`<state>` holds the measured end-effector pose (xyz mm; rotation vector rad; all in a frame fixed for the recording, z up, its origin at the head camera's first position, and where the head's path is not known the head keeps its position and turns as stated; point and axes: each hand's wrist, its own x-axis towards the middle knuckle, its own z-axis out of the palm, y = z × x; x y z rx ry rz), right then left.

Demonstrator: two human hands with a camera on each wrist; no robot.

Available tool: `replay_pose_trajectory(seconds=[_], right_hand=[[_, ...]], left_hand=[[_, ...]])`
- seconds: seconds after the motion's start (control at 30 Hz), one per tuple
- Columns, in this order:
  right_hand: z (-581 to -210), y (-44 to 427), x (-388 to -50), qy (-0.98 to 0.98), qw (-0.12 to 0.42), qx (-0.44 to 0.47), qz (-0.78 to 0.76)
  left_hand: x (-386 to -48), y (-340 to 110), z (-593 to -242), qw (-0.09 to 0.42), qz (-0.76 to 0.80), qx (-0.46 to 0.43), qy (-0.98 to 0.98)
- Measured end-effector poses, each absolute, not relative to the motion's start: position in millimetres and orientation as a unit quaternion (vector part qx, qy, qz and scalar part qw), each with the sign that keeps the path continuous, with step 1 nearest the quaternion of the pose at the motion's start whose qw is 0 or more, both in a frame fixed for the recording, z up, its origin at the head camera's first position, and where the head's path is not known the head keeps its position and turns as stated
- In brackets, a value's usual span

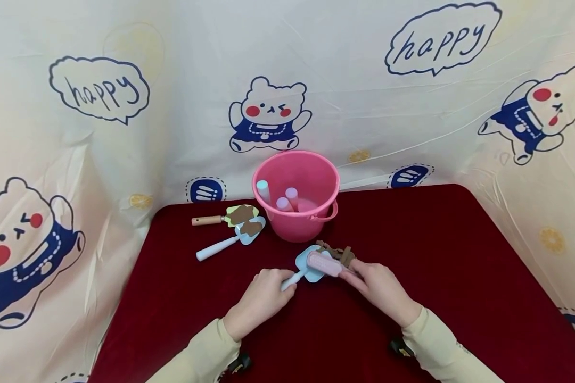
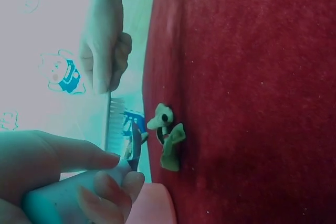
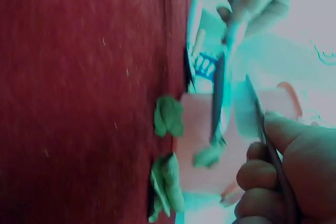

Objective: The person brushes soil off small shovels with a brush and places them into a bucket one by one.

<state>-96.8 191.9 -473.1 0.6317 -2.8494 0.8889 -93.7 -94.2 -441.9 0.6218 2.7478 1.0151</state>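
My left hand [image 1: 267, 293] grips the white handle of a small light-blue hand shovel [image 1: 304, 260], its blade tilted above the table. My right hand [image 1: 380, 288] holds a pale pink brush [image 1: 325, 264]; its bristles show in the left wrist view. In the head view the brush overlaps the shovel blade; whether they touch I cannot tell. Crumpled brown pieces [image 1: 347, 256] lie under and beyond the brush, partly hidden by it. They look greenish in the right wrist view, where one piece [image 3: 209, 155] is at the shovel's tip and others [image 3: 168, 116] are on the cloth.
Behind the hands stands a pink bucket [image 1: 294, 227] with several pastel-ended sticks [image 1: 292, 193] inside. Left of it lie a green shovel [image 1: 207, 220] with a wooden handle and a blue one [image 1: 218, 248], both bearing brown pieces. Dark red cloth [image 1: 441, 244] covers the table; a printed curtain hangs behind.
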Motion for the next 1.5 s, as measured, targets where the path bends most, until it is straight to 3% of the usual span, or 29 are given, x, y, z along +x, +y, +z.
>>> replay_pose_trajectory(seconds=[0.33, 0.7, 0.93, 1.27, 1.5], right_hand=[[-472, 195, -98, -0.948, 0.082, 0.176, 0.254], [-471, 190, -97, -0.933, 0.024, 0.211, 0.29], [-470, 192, -97, -0.945, 0.073, 0.178, 0.264], [-469, 186, -95, -0.931, 0.014, 0.213, 0.295], [-465, 196, -96, -0.946, 0.063, 0.185, 0.26]], left_hand=[[-92, -94, -439, 0.079, 0.356, 0.207, 0.908], [-93, -90, -440, 0.085, 0.358, 0.209, 0.906], [-91, -91, -441, 0.079, 0.359, 0.213, 0.905], [-96, -87, -439, 0.084, 0.358, 0.208, 0.906], [-95, -93, -438, 0.083, 0.367, 0.204, 0.904]])
